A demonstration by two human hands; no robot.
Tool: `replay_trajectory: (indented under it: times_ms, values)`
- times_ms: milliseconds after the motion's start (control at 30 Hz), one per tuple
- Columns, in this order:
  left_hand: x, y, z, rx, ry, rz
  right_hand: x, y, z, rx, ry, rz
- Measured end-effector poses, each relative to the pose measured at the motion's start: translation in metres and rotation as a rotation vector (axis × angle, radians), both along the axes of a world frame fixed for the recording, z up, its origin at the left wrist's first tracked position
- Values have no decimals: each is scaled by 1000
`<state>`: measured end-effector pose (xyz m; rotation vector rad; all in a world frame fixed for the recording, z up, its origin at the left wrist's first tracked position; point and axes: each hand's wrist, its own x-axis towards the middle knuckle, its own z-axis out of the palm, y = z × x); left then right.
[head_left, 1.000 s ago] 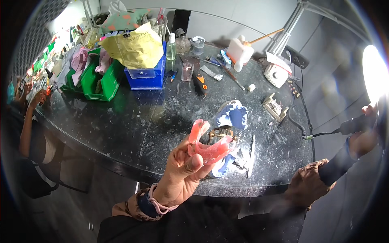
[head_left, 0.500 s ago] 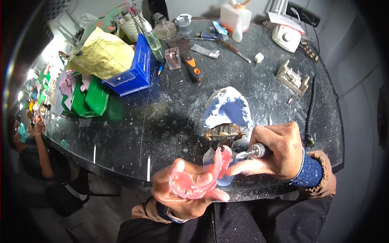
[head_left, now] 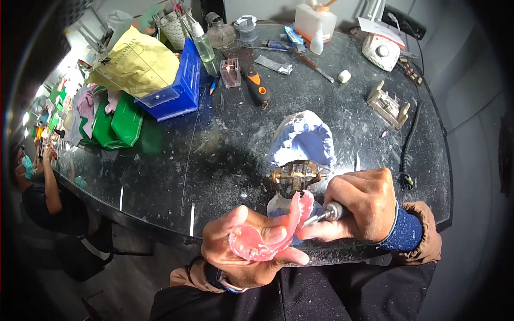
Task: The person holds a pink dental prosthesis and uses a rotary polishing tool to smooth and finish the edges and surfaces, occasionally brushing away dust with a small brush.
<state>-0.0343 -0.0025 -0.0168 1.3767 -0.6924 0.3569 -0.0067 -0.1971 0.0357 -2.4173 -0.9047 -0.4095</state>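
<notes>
My left hand (head_left: 246, 265) cradles a pink curved denture base (head_left: 256, 247), with the thumb laid across it. One arm of the base reaches up and right toward my right hand (head_left: 361, 206). That hand grips a rotary handpiece (head_left: 335, 210), whose metal nose points left. Its tip lies at or right beside the edge of the pink piece; I cannot tell whether they touch. Just beyond both hands stands a brass-coloured dental articulator (head_left: 297, 172). A white and lilac plaster jaw model (head_left: 301, 140) is on its far side, and its near part is mostly hidden behind my hands.
Pale dust covers the dark table (head_left: 225, 160). At the left are a blue bin (head_left: 184, 96) holding a yellow bag (head_left: 142, 61) and a green bin (head_left: 120, 125). A black-orange tool (head_left: 256, 86), a second articulator (head_left: 386, 105) and a control box (head_left: 381, 52) lie farther back. Another person (head_left: 45, 187) sits far left.
The view has shifted slightly. The pink base has tilted a little in my left hand, and the handpiece nose has come slightly lower beside it. Both holds are kept.
</notes>
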Motion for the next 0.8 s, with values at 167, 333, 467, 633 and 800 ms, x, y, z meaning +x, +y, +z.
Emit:
replay_trajectory:
  times_ms: [167,333,467,633,800]
  values:
    - [1,-10,-7,-268,72,85,1,4,-3,22,12,-64]
    - [1,-18,1,-539,470,-70,-1,5,-4,51,-35,-23]
    - [2,-17,2,-643,569,-143,1,8,-1,114,-15,-65]
    - [3,-20,10,-763,657,-242,-3,11,-6,95,-74,-34]
    - [4,-15,10,-790,749,-365,0,10,-8,135,-59,-51]
